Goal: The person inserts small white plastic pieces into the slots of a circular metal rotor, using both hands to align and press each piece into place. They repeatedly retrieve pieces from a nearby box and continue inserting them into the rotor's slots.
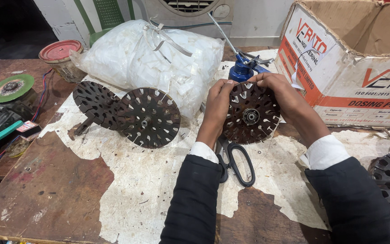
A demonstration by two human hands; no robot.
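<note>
Both hands grip one slotted steel stator disc point(252, 114), stood on edge near the workbench's far edge: from my remote seat I see the left hand point(216, 108) curled round its left rim and the right hand point(281, 97) clasping the upper right rim, fingertips meeting at the top.

I judge the disc stiff, fairly heavy for its bulk and rough rather than slippery. Its thin slot teeth look sharp, so the outer rim seems the safest hold, not the slots or the central bearing.

It is round and rusty brown, ringed with keyhole slots around a bright hub.

Going left to right: a green grinding wheel point(11, 87) at the bench's left edge, two matching discs point(127, 113), a white plastic sack point(154, 58), black-handled scissors point(235, 160) under the wrists, and a cardboard carton point(353, 58) at the far right corner.
</note>
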